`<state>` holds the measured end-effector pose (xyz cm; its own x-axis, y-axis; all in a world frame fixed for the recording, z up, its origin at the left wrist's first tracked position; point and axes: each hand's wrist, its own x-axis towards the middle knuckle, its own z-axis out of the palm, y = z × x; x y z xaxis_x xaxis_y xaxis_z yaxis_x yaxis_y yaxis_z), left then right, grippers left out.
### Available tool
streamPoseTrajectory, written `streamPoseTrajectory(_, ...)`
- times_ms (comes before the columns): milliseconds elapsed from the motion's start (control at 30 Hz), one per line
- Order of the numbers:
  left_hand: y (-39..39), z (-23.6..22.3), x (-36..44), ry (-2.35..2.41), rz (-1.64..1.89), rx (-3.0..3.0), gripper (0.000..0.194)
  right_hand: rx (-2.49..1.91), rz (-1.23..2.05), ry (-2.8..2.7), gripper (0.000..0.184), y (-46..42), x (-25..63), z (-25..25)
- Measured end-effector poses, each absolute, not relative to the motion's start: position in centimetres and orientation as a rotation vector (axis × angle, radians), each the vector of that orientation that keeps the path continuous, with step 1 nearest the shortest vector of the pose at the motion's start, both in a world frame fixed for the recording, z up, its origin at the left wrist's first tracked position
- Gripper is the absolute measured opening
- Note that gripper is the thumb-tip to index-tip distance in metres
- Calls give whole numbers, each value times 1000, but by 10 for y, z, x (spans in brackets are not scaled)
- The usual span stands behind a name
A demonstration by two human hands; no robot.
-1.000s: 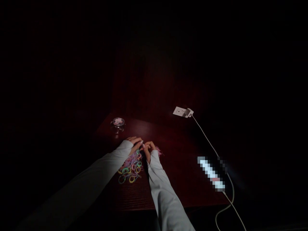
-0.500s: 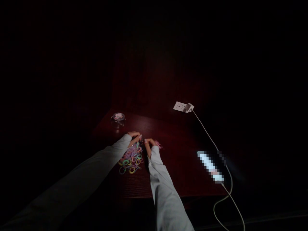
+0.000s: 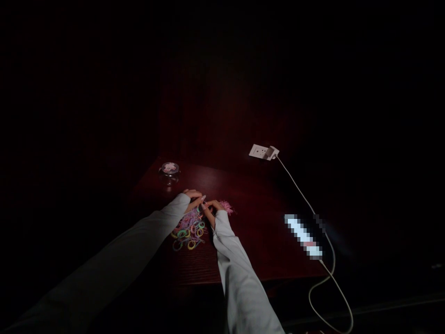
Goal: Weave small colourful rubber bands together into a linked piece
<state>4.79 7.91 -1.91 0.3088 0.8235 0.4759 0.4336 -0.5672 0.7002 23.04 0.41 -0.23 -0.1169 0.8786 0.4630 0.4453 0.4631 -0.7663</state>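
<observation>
A heap of small multicoloured hair ties [image 3: 189,231] lies on the dark red wooden table. My left hand [image 3: 194,198] is over the far side of the heap, its fingers bent into a pinch. Close against it, my right hand [image 3: 211,211] also pinches, and the fingertips of both meet. Whatever is between them is too small and dark to make out. Just beyond my right wrist is a small bunch of pink hair ties [image 3: 227,207], partly covered by that hand.
A clear round jar with a patterned lid [image 3: 170,168] stands at the table's far left. A white charger [image 3: 272,152] sits in a wall socket [image 3: 257,151]. Its cable [image 3: 295,186] runs down past a lit, pixelated device [image 3: 303,236] at the right of the table [image 3: 250,260].
My right hand has moved left, so its fingertips now touch those of my left hand. More of the pink bunch shows. The left hand has hardly moved.
</observation>
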Motion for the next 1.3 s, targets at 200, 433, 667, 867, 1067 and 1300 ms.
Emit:
streamPoseTrajectory(200,74,-13,45,1054,1133,2243,62,-1153,532,-1731,36,11,231,-7)
streamPoseTrajectory(433,55,6,30,1018,1065,2375,48,-1152,601,-1796,41,14,232,-10)
streamPoseTrajectory(667,55,4,26,1008,1071,2372,45,-1193,654,-1783,35,14,230,-11)
streamPoseTrajectory(867,57,3,24,998,1082,2385,44,-1199,670,-1749,32,14,229,-9)
streamPoseTrajectory(1067,60,1,20,974,1065,2383,41,-1185,717,-1781,37,13,229,-12)
streamPoseTrajectory(1300,56,-1,18,870,1096,2428,44,-1131,708,-1844,36,10,231,-15)
